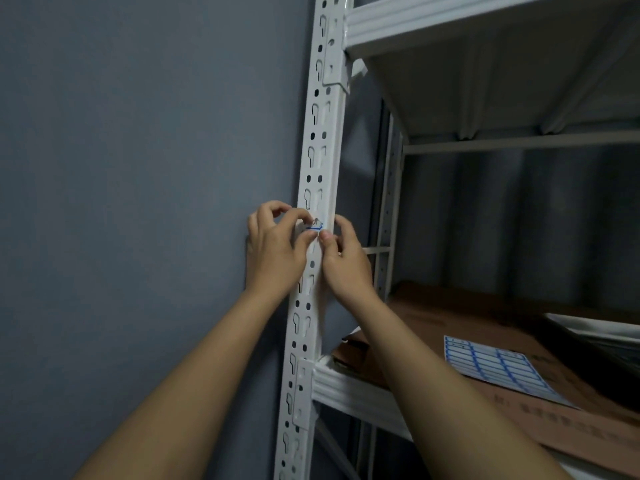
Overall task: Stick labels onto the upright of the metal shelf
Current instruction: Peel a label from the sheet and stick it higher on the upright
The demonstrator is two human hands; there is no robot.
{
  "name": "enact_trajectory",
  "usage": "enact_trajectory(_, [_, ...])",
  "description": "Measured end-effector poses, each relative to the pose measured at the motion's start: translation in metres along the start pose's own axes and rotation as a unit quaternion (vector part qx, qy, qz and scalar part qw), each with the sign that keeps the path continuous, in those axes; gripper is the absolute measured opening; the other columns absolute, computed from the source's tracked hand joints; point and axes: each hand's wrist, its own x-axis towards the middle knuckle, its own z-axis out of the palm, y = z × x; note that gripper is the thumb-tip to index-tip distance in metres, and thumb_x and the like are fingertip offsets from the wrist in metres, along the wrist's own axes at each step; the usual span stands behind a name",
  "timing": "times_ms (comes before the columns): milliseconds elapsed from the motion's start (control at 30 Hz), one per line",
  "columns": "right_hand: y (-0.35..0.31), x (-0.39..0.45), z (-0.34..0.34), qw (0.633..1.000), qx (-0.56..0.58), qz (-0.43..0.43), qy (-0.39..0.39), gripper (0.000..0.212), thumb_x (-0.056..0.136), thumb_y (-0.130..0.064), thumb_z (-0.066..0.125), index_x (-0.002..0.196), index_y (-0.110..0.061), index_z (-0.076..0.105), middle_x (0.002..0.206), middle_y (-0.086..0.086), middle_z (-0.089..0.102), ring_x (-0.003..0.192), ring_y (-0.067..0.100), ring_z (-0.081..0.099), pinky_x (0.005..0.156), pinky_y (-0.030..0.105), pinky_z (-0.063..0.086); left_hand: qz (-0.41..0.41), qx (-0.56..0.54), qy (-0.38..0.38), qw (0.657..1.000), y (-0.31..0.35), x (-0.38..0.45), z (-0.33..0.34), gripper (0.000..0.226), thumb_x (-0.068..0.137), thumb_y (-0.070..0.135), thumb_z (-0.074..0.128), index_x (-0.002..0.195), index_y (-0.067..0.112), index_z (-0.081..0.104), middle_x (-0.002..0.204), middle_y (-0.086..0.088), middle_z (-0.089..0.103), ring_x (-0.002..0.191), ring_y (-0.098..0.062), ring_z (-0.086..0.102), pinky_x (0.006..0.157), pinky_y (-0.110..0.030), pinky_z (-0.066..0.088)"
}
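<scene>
I see both hands raised to the white upright, which runs near-vertical, leaning slightly right toward the top. Grey wall offers open room on its left; shelf beams crowd its right edge. My left hand and right hand pinch a small blue-edged label against the upright's face, its long axis seemingly crosswise, though it is partly hidden. A label sheet lies on cardboard on the lower shelf.
</scene>
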Motion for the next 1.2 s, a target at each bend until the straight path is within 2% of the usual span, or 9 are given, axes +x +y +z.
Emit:
enact_trajectory(67, [0.002,-0.001,0.001,1.000,0.002,-0.007,0.005,0.031,0.100,-0.034,0.042,0.131,-0.030,0.045,0.104,-0.007,0.068,0.098,0.020,0.063,0.088,0.041,0.050,-0.001,0.003,-0.012,1.000,-0.001,0.000,0.001,0.008,0.088,0.029,0.062,0.092,0.022,0.063,0.111,0.004,0.040,0.112,-0.017,0.035,0.093,-0.036,0.038])
enact_trajectory(233, [0.006,-0.002,0.006,1.000,0.000,-0.027,0.014,0.034,0.101,-0.037,0.040,0.134,-0.034,0.041,0.113,-0.007,0.064,0.099,0.014,0.061,0.088,0.044,0.052,-0.004,-0.007,-0.010,1.000,-0.003,-0.001,0.003,0.007,0.088,0.030,0.061,0.092,0.024,0.060,0.108,0.009,0.031,0.108,-0.012,0.032,0.089,-0.028,0.032])
enact_trajectory(400, [0.001,-0.001,0.004,1.000,-0.002,-0.006,0.011,0.035,0.101,-0.034,0.041,0.136,-0.030,0.042,0.116,-0.005,0.065,0.103,0.018,0.061,0.089,0.040,0.049,-0.030,-0.021,0.013,0.999,0.002,-0.002,0.002,0.024,0.086,0.031,0.064,0.109,0.026,0.057,0.112,0.004,0.031,0.111,-0.019,0.035,0.094,-0.027,0.031])
enact_trajectory(567, [0.001,-0.004,0.003,1.000,0.014,-0.013,0.013,0.036,0.101,-0.032,0.041,0.137,-0.027,0.042,0.105,-0.009,0.062,0.095,0.012,0.060,0.081,0.030,0.045,-0.021,-0.012,0.010,1.000,0.001,-0.006,0.003,0.026,0.089,0.032,0.061,0.114,0.026,0.058,0.117,0.000,0.035,0.110,-0.014,0.033,0.090,-0.024,0.030])
enact_trajectory(700, [0.001,-0.005,0.003,1.000,0.017,-0.012,0.002,0.038,0.102,-0.032,0.039,0.140,-0.027,0.038,0.093,-0.021,0.053,0.081,-0.003,0.052,0.080,0.027,0.042,-0.023,-0.024,0.023,0.999,0.002,-0.008,0.007,0.023,0.090,0.030,0.061,0.113,0.027,0.059,0.113,0.006,0.030,0.103,-0.007,0.027,0.089,-0.025,0.032])
enact_trajectory(867, [0.005,-0.003,0.007,1.000,0.024,-0.012,0.006,0.037,0.102,-0.034,0.039,0.139,-0.029,0.038,0.104,-0.014,0.056,0.093,0.007,0.056,0.083,0.030,0.046,-0.017,-0.021,0.025,0.999,0.005,-0.009,0.005,0.022,0.090,0.029,0.060,0.112,0.027,0.060,0.111,0.007,0.029,0.103,-0.007,0.027,0.087,-0.023,0.030])
enact_trajectory(1000, [0.015,-0.002,0.018,0.999,0.010,-0.025,0.042,0.041,0.096,-0.049,0.034,0.134,-0.036,0.036,0.120,-0.004,0.060,0.106,0.021,0.059,0.091,0.048,0.050,-0.009,-0.036,0.018,0.999,0.002,-0.011,0.007,0.018,0.091,0.028,0.058,0.108,0.027,0.061,0.111,0.009,0.030,0.105,-0.006,0.028,0.086,-0.023,0.031])
enact_trajectory(1100, [0.016,0.001,0.021,0.998,0.002,-0.037,0.051,0.041,0.100,-0.038,0.035,0.140,-0.028,0.034,0.126,0.001,0.058,0.115,0.022,0.054,0.095,0.050,0.046,-0.012,-0.045,0.018,0.999,0.000,-0.007,0.009,0.017,0.091,0.026,0.059,0.107,0.025,0.061,0.110,0.008,0.030,0.104,-0.006,0.027,0.088,-0.021,0.028])
enact_trajectory(1200, [0.013,0.001,0.021,0.997,-0.004,-0.045,0.058,0.046,0.098,-0.042,0.033,0.141,-0.025,0.035,0.126,0.004,0.058,0.117,0.024,0.052,0.095,0.051,0.046,-0.012,-0.038,0.016,0.999,0.000,-0.006,0.008,0.015,0.089,0.024,0.060,0.104,0.022,0.061,0.109,0.007,0.030,0.104,-0.008,0.027,0.089,-0.019,0.025])
